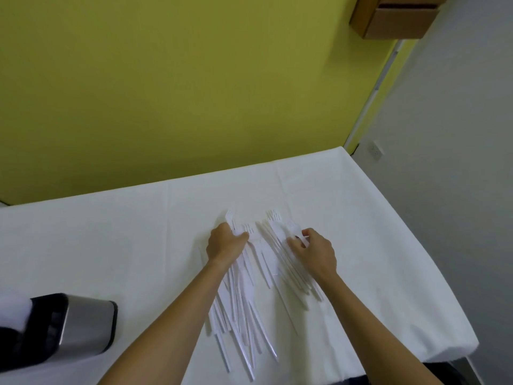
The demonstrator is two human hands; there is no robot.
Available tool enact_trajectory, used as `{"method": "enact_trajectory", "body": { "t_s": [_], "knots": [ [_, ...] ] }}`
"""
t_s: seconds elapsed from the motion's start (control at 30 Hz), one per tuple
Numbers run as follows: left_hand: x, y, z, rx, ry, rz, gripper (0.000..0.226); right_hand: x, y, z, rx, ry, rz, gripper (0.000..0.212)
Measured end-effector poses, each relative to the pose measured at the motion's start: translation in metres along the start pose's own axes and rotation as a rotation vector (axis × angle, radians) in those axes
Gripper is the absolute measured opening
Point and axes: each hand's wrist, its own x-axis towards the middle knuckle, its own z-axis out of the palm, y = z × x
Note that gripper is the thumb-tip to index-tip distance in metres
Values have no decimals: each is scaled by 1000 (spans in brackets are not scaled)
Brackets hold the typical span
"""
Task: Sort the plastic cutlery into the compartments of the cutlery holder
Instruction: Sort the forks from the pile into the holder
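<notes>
The plastic cutlery [244, 295] lies in a loose white heap in the middle of the table [111, 245], handles toward the person, with fork heads [273, 215] showing at the far end. The left hand [226, 243] has its fingers curled down over a bunch near those heads, and the right hand [315, 252] pinches what looks like a single piece between thumb and fingertips. The cutlery holder [86, 323] stands well apart at the near left (partly cut off, its compartments not visible). The step in hand appears to be separating by type, and it likely goes best by reading the heads rather than the identical handles, drawing pieces out lengthwise so the tines do not snag neighbours, and carrying each kind as one aligned bundle
</notes>
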Motion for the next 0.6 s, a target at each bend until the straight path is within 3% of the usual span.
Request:
{"method": "enact_trajectory", "body": {
  "t_s": [0.07, 0.23, 0.37, 0.43, 0.6],
  "knots": [
    [-4, -3, -5, -36, 24, -9, 28, 5, -2, 4, -29, 0, 6, 22],
    [-5, -6, -18, -94, 142, 7, 20, 4, 11, -5, 62, 43, -25, 39],
    [-5, 6, -18, -284, 61, 43, 10, -2, 27, -18, 114, 90, -22, 44],
    [-7, 13, -13, -270, 11, 39, 8, -4, 34, -24, 134, 130, -19, 47],
    [-6, 15, 11, 87, -102, 38, 48, -14, 38, -32, 217, 99, 20, 26]
  ]
}}
